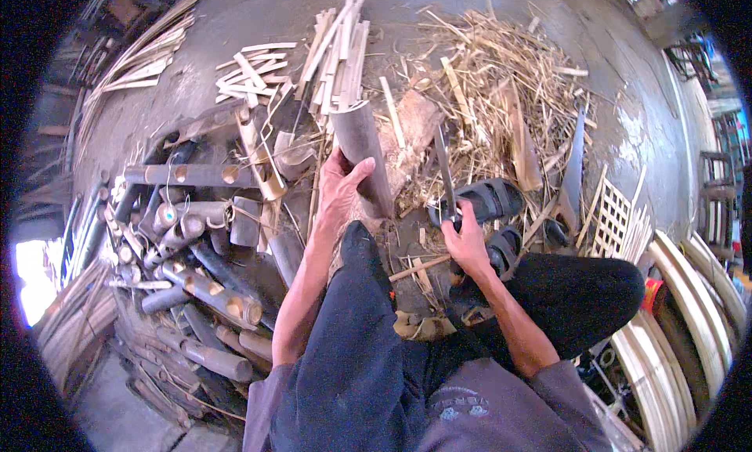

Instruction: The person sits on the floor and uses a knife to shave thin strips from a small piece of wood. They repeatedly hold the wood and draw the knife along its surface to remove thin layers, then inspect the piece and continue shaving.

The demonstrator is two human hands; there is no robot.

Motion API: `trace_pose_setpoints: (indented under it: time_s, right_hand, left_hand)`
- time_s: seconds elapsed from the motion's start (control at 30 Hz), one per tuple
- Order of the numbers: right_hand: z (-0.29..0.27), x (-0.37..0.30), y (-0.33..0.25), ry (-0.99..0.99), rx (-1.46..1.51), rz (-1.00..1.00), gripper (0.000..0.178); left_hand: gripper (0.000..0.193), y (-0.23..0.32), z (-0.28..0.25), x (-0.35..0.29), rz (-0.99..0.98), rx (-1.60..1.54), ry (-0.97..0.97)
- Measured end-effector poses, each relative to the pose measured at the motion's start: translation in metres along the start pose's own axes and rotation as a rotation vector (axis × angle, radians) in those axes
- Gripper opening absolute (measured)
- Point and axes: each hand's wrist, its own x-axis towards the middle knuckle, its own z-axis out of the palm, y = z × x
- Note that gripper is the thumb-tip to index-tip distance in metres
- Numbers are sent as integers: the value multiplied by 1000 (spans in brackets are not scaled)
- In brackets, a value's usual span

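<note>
My left hand [339, 184] is closed around a grey-brown piece of bamboo [366, 158], thumb lying across its outer face. The piece stands tilted, its cut upper end away from me, beside a pale, rough wooden block [419, 123]. In my right hand [468, 239] is a knife [445, 168], gripped by its handle, with the narrow blade pointing up and away from me. The blade is apart from the bamboo. Most of the handle is hidden by my fingers.
Split bamboo strips [338, 60] lie beyond my left hand, and a heap of shavings [501, 84] spreads at the far right. Cut bamboo tubes [211, 295] pile up at left. Dark sandals [489, 201], a broad blade [576, 150] and a woven lattice [613, 217] lie at right.
</note>
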Motion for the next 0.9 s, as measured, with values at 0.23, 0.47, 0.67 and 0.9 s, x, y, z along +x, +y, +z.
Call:
trace_pose_setpoints:
  time_s: [0.23,0.47,0.67,0.9]
  right_hand:
    - [-23,-22,-100,-248,489,185,49]
    - [-14,-13,-149,-416,516,140,38]
    - [-2,-6,-153,-440,550,191,31]
    - [2,-5,-145,-517,614,266,32]
  left_hand:
    - [33,-28,-27,-21,96,337,209]
    - [26,-7,-12,-38,158,747,212]
    - [26,-4,-7,-47,105,708,161]
    - [22,-16,-6,-49,142,710,122]
